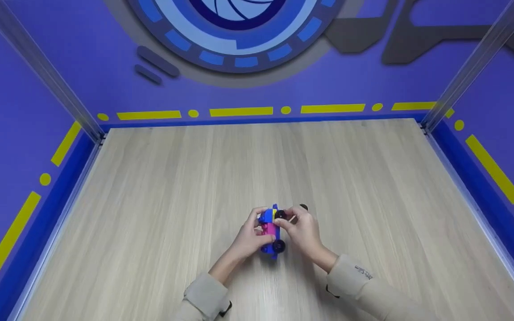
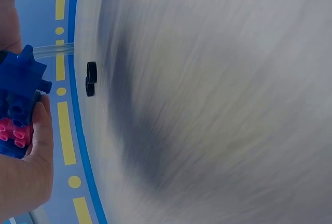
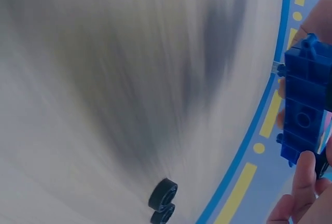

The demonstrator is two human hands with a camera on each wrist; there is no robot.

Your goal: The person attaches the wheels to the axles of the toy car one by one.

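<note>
A pale wood-grain table (image 1: 172, 200) bears two black wheels (image 3: 162, 195), close together

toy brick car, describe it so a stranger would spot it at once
Look near the front middle of the wood-grain table. The toy brick car is held between the left hand and right hand. Its blue and pink blocks distinguish it from two loose black wheels.

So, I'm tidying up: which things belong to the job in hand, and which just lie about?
In the job:
blue-and-pink plastic toy vehicle in the left hand
round black wheel at the right hand

Lying about:
two loose round black wheels, probably needed too
</note>
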